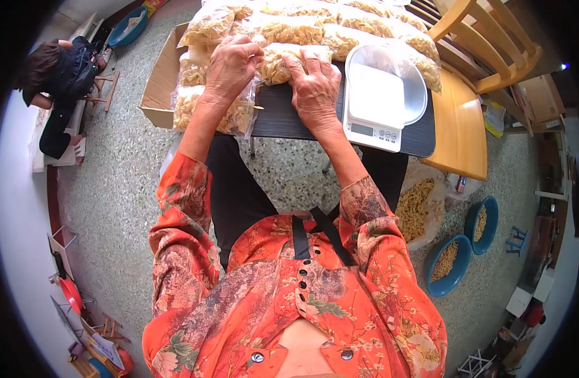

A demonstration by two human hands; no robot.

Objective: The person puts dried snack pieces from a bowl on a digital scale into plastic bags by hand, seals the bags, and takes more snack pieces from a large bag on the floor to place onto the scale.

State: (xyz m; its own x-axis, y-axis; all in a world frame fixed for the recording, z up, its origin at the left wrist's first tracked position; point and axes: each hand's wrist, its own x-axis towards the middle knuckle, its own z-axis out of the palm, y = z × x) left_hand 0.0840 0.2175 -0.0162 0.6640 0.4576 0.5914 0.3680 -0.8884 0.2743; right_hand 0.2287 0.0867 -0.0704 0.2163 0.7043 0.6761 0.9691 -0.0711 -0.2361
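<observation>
On a dark table (280, 116) lie several clear plastic bags of pale yellow dried pieces. My right hand (316, 88) rests with bent, spread fingers on the front edge of one bag (277, 68). At that bag's left end, my left hand (231, 68) has its thumb and fingers pinched together, and what is between them is too small to make out. Below my left wrist lies another filled bag (239, 118). A white digital scale (374, 94) with a clear round tray stands just right of my right hand.
A cardboard box (157, 91) is at the table's left. A wooden chair (462, 126) stands at the right. Blue basins (450, 268) and an open bag of yellow pieces (415, 211) are on the floor at right. Another person (59, 79) sits at the far left.
</observation>
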